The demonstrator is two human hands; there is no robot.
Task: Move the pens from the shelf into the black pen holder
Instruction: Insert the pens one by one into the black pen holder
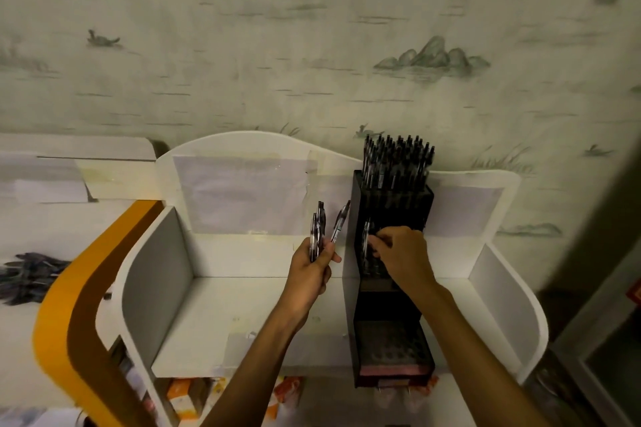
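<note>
A small bunch of pens is gripped upright in the left hand, held just left of the black pen holder that stands on the white shelf. A single pen is pinched in the curled fingers of the right hand at the holder's middle tier, while its top tier is already crowded with pens. Pale wallpaper printed with ducks and rocks is seen behind the shelf, and an orange curved edge lies to the left.
</note>
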